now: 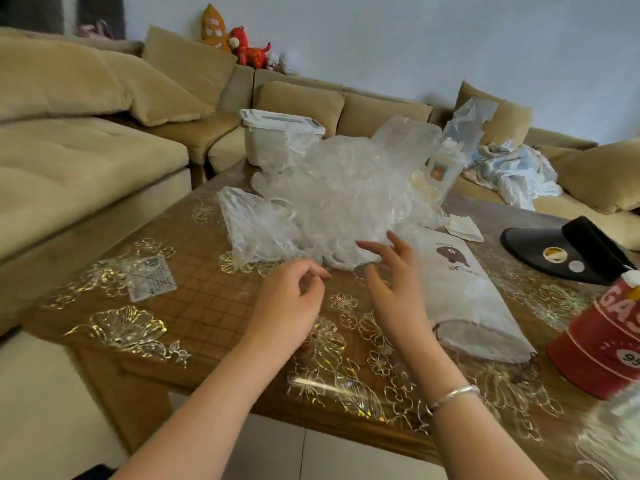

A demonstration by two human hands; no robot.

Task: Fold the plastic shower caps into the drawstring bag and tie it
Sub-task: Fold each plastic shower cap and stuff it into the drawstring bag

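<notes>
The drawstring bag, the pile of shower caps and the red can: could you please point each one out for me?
drawstring bag (464,292), head view, on its white cloth middle.
pile of shower caps (332,199), head view, on the heap's crinkled centre.
red can (602,344), head view, on its red side.

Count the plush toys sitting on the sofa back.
2: an orange plush toy against the wall, and a red plush toy just right of it. Cushions may hide more.

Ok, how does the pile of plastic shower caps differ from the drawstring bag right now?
The shower caps are clear, crinkled film heaped in a loose mound; the drawstring bag is whitish cloth with a brown bear print, lying flat. The heap sits mid-table beyond both hands; the bag lies right of the right hand, mouth toward the person. Both rest on the table, ungripped.
</notes>
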